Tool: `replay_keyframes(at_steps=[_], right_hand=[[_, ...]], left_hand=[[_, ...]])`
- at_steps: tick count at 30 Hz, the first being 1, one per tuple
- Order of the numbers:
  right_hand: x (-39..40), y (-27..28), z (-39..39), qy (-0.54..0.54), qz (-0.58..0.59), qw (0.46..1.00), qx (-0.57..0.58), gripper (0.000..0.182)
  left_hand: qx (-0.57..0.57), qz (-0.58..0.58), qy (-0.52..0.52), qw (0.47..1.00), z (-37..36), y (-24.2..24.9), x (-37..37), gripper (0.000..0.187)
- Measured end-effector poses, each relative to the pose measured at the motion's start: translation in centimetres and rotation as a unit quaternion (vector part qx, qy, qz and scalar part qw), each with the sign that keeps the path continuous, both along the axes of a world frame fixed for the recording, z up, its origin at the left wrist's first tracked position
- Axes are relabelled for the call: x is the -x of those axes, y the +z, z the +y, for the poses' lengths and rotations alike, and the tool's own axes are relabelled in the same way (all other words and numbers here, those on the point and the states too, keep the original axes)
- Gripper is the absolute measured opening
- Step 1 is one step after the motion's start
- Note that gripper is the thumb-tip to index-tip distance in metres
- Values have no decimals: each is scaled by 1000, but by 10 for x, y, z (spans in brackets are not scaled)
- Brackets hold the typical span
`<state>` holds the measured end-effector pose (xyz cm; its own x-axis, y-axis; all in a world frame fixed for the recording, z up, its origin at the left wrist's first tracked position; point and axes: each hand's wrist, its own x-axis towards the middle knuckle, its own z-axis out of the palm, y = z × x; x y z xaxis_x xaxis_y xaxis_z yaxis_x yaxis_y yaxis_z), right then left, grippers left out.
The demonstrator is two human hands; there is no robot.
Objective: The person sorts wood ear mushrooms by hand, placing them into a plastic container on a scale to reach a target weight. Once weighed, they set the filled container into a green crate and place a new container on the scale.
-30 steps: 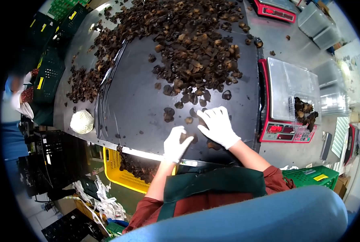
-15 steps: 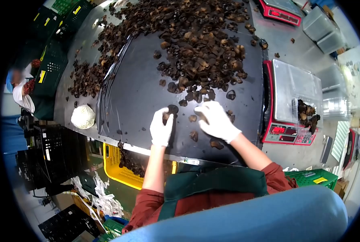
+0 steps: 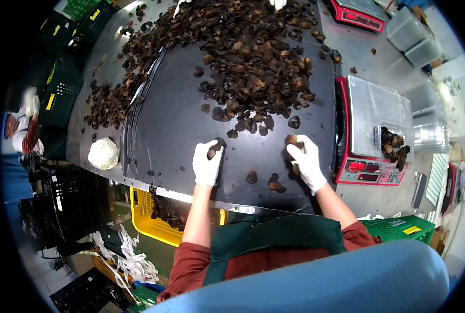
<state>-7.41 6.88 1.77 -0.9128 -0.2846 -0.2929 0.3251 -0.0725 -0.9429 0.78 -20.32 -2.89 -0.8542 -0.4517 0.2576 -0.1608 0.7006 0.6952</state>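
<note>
My left hand point(image 3: 206, 166), in a white glove, is closed on a dark wood ear mushroom point(image 3: 219, 144) above the black sheet point(image 3: 170, 125). To the right, my gloved right hand point(image 3: 309, 163) pinches another brown wood ear mushroom point(image 3: 293, 140) between thumb and fingers. Two loose pieces lie on the sheet between my hands and nearer to me, a small one point(image 3: 251, 177) and a longer one point(image 3: 276, 183). Beyond them spreads a big heap of wood ear mushrooms point(image 3: 258, 68).
At right, a red scale point(image 3: 370, 175) bears a clear tub point(image 3: 394, 146) of mushrooms. A white ball-like bundle point(image 3: 104, 154) sits at the table's left. Below the edge stands a yellow crate point(image 3: 156, 224). Another person's gloved hand point(image 3: 278, 3) reaches over the far heap.
My right hand has moved right and now pinches a mushroom. My left hand stays nearly in place with its piece. Another person's gloved hands have appeared at the far end.
</note>
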Motion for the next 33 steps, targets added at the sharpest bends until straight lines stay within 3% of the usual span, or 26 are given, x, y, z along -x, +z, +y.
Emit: replay_keyframes(at_steps=[2,3,4,6,7,10,12,14,16,19,21,22,23,24,26,30,31,33], right_hand=[[-9,8,17,3,-87,995,57,13],[-18,19,22,57,-9,997,-59,12],[-28,6,24,96,119,985,-83,13],[-42,-5,26,154,402,892,-136,17],[-54,-2,25,198,384,885,-175,17],[-77,-12,24,337,338,815,-327,13],[-79,-23,21,321,371,812,-315,13],[-74,-34,23,271,353,859,-253,13],[-60,-11,31,210,293,919,-158,16],[-32,48,72,88,337,925,-149,13],[-8,97,113,-9,404,881,-245,12],[11,100,144,-17,433,868,-244,12],[20,111,162,-97,439,862,-234,12],[29,116,185,-123,457,824,-312,14],[54,96,237,-96,407,838,-350,16],[74,111,265,123,395,806,-423,23],[68,109,264,93,427,788,-434,20],[68,113,273,61,433,820,-369,19]], left_hand=[[-37,-6,-60,997,12,21,-9,25],[-67,-20,-115,991,20,31,-16,25],[-95,-32,-168,981,30,40,-22,26],[-35,-23,-245,969,49,47,-29,28],[-50,-100,-255,961,55,45,-35,32],[30,-155,-303,940,66,24,-42,29],[43,-131,-297,945,71,27,-42,29],[17,-62,-306,950,70,23,-39,28],[-79,-23,-283,956,73,21,-36,27],[-102,-25,-240,965,73,11,-36,24],[-145,-30,-203,968,71,0,-36,22],[-159,-31,-194,968,72,-2,-35,23],[-178,-53,-179,966,72,-2,-35,23],[-181,-36,-181,966,73,-6,-33,23],[-202,-68,-163,963,77,-1,-28,23],[-247,-74,-169,951,89,0,-17,22],[-255,-69,-174,949,94,4,-13,22],[-277,-62,-184,941,102,6,-6,22]])
